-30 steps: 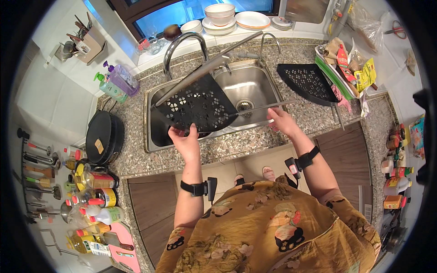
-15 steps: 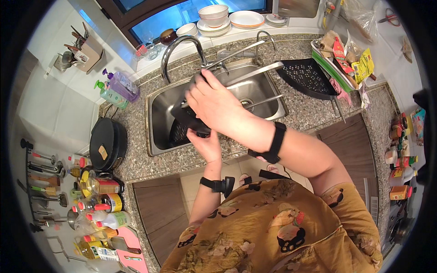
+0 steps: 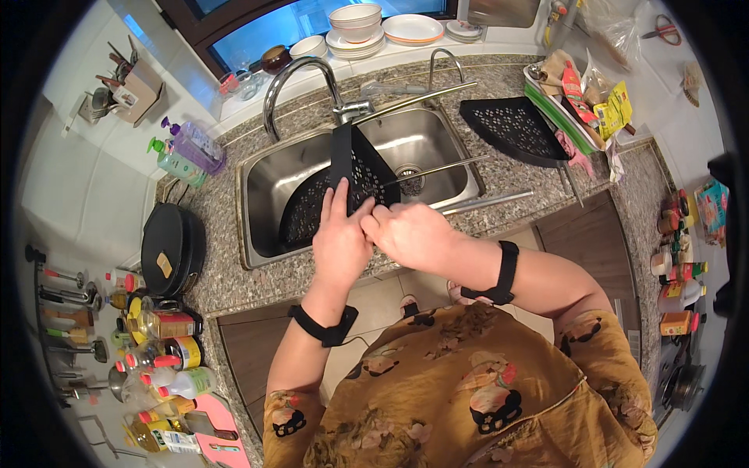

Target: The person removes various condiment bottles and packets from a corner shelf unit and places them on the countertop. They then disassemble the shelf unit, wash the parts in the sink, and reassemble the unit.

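Observation:
A black perforated corner shelf (image 3: 370,164) is tipped on its side over the steel sink (image 3: 257,175), with several metal rods running from it to the right. My left hand (image 3: 343,242) grips its near end, two fingers laid along the solid black rim. Against it, my right hand (image 3: 413,234) is closed at the shelf's near corner; what its fingertips pinch is hidden. The lowest metal rod (image 3: 488,203) extends from behind my right hand. Beneath, inside the sink, leans another black perforated piece (image 3: 300,207).
A separate black corner shelf (image 3: 516,129) lies on the counter right of the sink, beside a tray of packets (image 3: 573,117). The curved faucet (image 3: 271,97) arches over the sink. Pump bottles (image 3: 191,148) and a round black appliance (image 3: 168,249) stand to the left.
The held shelf has turned, its perforated face and rim now showing. My right hand has dropped from the top of the shelf to its near corner, beside my left. The rods have swung lower.

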The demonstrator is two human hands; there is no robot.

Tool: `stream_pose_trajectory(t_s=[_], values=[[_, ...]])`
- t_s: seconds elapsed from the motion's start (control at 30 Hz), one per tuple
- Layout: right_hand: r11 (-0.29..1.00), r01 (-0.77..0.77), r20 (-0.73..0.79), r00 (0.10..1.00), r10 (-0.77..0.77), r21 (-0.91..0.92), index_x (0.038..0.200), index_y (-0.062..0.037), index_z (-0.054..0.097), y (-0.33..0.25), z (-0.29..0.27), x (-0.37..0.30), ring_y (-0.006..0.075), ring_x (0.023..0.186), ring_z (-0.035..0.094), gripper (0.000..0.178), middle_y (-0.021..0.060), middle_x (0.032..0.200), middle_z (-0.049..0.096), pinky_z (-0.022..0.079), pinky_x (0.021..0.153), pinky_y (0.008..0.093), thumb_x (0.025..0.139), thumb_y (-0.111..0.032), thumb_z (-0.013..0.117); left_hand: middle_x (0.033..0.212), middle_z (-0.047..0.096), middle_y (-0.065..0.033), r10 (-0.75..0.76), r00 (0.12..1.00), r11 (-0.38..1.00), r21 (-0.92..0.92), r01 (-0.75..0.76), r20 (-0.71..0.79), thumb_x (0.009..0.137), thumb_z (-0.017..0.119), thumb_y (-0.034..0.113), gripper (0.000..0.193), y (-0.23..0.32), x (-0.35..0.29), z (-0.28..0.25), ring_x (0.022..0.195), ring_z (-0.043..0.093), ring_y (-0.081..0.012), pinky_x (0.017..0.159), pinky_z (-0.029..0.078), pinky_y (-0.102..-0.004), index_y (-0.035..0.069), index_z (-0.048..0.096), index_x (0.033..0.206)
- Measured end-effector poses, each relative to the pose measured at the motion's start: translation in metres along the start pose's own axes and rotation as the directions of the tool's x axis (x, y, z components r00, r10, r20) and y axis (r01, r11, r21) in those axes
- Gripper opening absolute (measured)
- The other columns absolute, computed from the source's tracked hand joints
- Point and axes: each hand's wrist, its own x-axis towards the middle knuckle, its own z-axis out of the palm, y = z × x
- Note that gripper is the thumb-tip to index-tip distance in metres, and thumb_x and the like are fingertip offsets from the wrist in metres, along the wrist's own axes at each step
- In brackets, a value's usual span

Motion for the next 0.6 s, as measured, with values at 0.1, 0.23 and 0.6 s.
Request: stream_pose_trajectory(t_s=[0.1, 0.23, 0.6], values=[[0.993, -0.044, 0.18, 0.983, 0.024, 0.108, 0.089, -0.0035, 0.06, -0.002, -0.009, -0.013, 0.0262, 0.064, 0.07, 0.022, 0.0113, 0.078, 0.067, 0.056, 0.056, 0.0367, 0.093, -0.025, 0.059, 0.147, 0.05, -0.0191, -0.046, 0.999, 0.999, -0.004, 0.046, -0.022, 0.078, 0.073, 0.018, 0.027, 0.007, -0.017, 0.01, 0.131, 0.052, -0.0432, 0.098, 0.053, -0.0446, 0.016, 0.077, 0.105], [0.94, -0.181, 0.393, 0.918, 0.056, 0.289, 0.096, 0.0003, 0.065, 0.001, -0.025, -0.022, 0.0317, 0.074, 0.073, 0.025, 0.0192, 0.085, 0.072, 0.058, 0.062, 0.0425, 0.094, -0.023, 0.058, 0.152, 0.046, -0.016, -0.069, 0.997, 0.996, 0.062, 0.071, -0.04, 0.073, 0.076, 0.014, 0.017, 0.025, -0.031, 0.016, 0.133, 0.049, -0.045, 0.09, 0.057, -0.0444, 0.011, 0.076, 0.091], [0.962, -0.088, 0.286, 0.958, 0.01, 0.258, 0.096, -0.0025, 0.07, 0.009, -0.019, -0.02, 0.0348, 0.073, 0.072, 0.03, 0.0199, 0.08, 0.071, 0.058, 0.065, 0.0451, 0.096, -0.03, 0.058, 0.15, 0.047, -0.0185, -0.066, 0.995, 0.996, 0.052, 0.07, -0.074, 0.074, 0.074, 0.011, 0.013, 0.02, -0.025, 0.013, 0.132, 0.05, -0.0456, 0.089, 0.057, -0.0442, 0.012, 0.073, 0.088]])
